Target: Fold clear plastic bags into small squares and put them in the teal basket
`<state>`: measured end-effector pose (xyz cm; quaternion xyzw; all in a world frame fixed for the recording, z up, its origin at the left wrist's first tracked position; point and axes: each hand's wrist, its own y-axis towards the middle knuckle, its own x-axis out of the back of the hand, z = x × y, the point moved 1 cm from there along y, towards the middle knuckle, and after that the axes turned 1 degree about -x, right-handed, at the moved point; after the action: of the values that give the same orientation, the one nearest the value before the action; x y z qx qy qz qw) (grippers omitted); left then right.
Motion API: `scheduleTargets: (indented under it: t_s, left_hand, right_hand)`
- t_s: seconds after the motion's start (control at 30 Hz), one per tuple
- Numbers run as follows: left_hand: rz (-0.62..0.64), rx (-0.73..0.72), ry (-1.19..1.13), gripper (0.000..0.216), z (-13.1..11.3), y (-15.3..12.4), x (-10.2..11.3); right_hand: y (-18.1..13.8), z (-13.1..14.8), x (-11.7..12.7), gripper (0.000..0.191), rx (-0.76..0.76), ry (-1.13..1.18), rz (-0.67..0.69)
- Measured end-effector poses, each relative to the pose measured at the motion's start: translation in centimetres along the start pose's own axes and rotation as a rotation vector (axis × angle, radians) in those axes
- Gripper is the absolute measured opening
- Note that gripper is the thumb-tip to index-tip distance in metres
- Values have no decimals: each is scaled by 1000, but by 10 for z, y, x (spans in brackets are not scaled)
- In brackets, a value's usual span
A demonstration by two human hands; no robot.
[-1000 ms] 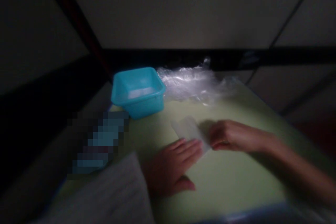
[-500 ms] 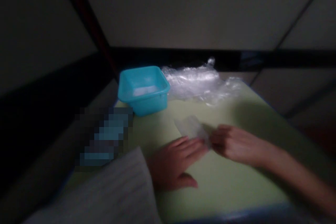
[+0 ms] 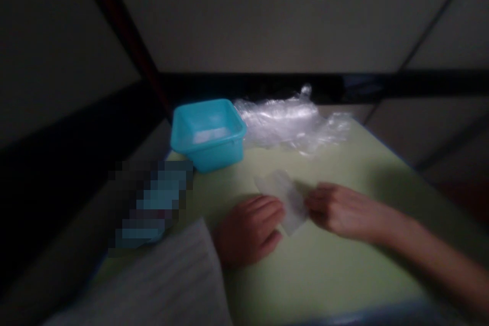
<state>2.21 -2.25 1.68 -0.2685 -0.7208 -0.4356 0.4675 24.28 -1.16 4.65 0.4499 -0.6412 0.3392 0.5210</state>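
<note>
A small, thin, whitish sheet (image 3: 293, 206), longer than wide, lay nearly flat in front of and to the right of the turquoise basin (image 3: 221, 155), near but not touching it. The sheet slanted, its far end closer to the basin; blur obscured its material.

Bare table (image 3: 324, 275) gives room on the near side of the hands and at the right, beyond the right hand (image 3: 338, 211). A strip also runs between the sheet (image 3: 292, 204) and the plastic (image 3: 282, 119). The tub (image 3: 217, 155) blocks the back left, the plastic the back beside it, a pixelated item (image 3: 160, 198) the left edge. The left hand (image 3: 250, 229) covers the sheet's left side, leaving a narrow gap between the hands.
</note>
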Motion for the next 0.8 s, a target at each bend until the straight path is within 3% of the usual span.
scheduleTargets:
  t_s: [0.33, 0.6, 0.8]
  left_hand:
    - [-28, 3, 114, 23, -1, -2, -4]
    - [-94, 7, 162, 26, 2, -3, -14]
    - [-120, 108, 14, 27, 1, -2, -8]
  right_hand:
    - [3, -6, 8, 4, -142, 370, -36]
    - [6, -3, -4, 27, -28, 450, -75]
    - [5, -15, -21, 20, -63, 641, -183]
